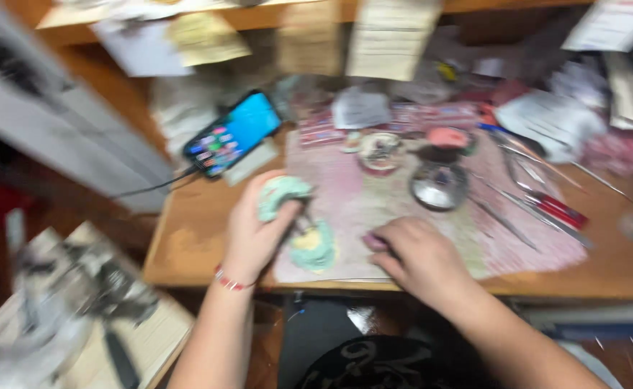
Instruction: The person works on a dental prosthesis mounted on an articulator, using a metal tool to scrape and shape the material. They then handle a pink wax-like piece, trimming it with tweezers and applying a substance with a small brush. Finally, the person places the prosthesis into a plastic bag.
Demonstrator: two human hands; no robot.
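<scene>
Two hands: both low centre of frame, apart.
Left hand (253,232): clamped on a pale green lump (282,196), lifted for working.
Right hand (416,256): fingers curled, pressing the patterned mat (403,209); grip unclear.
Worktop (612,266): phone (233,134) propped upper left, metal tools (540,205) right.

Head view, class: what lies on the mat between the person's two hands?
Between the left hand and right hand lies a pale green and yellow lump on the pink mat, seen in the blurred head view.

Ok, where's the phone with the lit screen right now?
In the head view, the phone leans at the desk's back left corner, up-left of the left hand.
</scene>
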